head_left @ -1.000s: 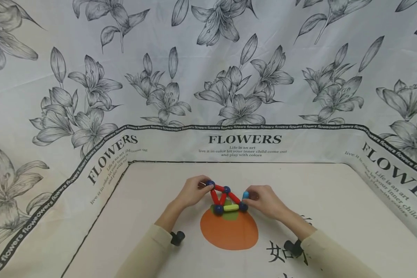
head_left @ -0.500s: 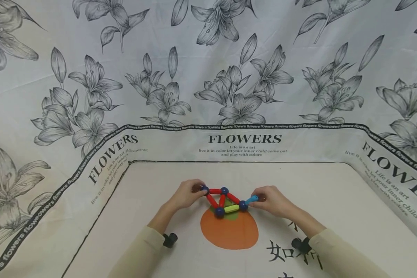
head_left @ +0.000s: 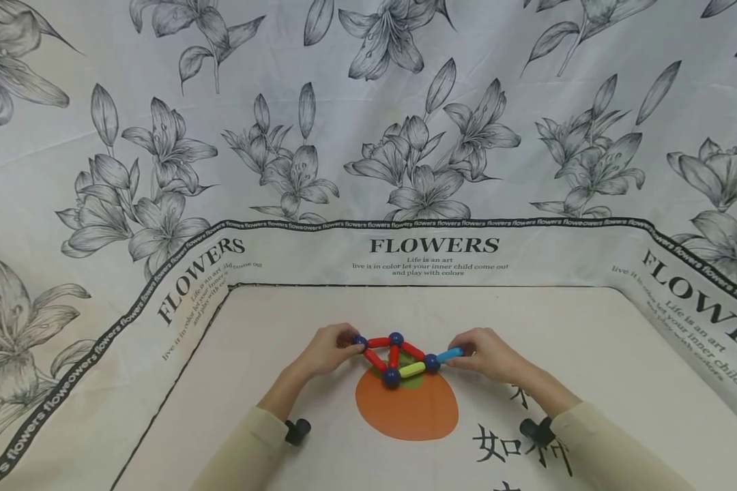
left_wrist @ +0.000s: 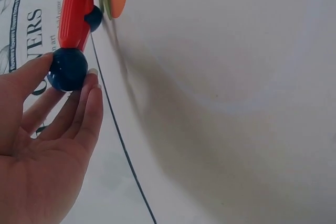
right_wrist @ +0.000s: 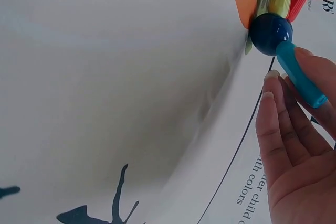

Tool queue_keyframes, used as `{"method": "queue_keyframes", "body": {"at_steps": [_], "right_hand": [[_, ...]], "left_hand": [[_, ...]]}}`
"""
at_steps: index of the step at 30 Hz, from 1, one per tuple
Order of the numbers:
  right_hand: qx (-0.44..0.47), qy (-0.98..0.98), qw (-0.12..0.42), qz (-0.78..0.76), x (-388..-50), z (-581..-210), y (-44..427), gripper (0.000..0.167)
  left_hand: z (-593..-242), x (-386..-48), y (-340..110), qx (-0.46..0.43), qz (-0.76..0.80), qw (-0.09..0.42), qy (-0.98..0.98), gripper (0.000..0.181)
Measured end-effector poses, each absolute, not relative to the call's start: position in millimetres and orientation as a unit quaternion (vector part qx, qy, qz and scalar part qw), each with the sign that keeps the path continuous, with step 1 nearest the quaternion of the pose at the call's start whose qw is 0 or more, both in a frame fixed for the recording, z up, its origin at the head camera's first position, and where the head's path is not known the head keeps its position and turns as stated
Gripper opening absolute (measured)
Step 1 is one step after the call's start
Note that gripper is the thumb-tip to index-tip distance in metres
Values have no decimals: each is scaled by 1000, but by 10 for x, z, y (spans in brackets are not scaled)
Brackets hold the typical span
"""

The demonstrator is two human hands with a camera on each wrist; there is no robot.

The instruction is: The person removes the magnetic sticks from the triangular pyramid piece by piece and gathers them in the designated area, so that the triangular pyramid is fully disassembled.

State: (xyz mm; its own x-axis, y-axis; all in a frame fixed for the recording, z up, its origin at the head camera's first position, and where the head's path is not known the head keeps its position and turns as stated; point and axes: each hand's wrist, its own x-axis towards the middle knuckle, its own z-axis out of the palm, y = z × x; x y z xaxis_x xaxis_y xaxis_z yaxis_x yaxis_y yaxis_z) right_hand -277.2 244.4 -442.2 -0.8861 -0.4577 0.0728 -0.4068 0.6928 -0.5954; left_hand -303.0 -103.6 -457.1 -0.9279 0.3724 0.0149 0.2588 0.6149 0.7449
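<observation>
A flat magnetic building-stick frame lies over the printed fruit, made of dark blue balls, red sticks [head_left: 394, 358] and one yellow-green stick [head_left: 412, 370]. My left hand [head_left: 328, 351] holds the leftmost dark blue ball [left_wrist: 68, 70] between thumb and fingers. With thumb and fingers, my right hand [head_left: 488, 354] pinches a light blue stick [right_wrist: 299, 74]. The inner end of that stick touches the rightmost dark blue ball [right_wrist: 271, 34], and it points outward to the right. Two more balls, the top ball [head_left: 396, 339] and the lower ball [head_left: 391, 377], join the sticks between my hands.
Under the frame is a pale cloth [head_left: 270, 320] printed with an orange fruit [head_left: 405, 409] and black characters [head_left: 497, 443]. A white flowered curtain [head_left: 430, 170] rises behind and at both sides. A black device sits at each wrist, the left device [head_left: 297, 431] and the right device [head_left: 537, 431].
The light blue stick has swung from upright to slanting out rightward, as my right hand moved slightly right. My left hand has shifted left and nearer, carrying the frame's left corner with it.
</observation>
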Motion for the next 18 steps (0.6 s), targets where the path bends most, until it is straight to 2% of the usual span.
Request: {"method": "queue_keyframes", "body": {"at_steps": [18], "right_hand": [[-246, 918, 47, -308, -2822, -4542, 2576, 14]], "left_hand": [[-4625, -2994, -1080, 165, 398, 96, 897, 22]]}}
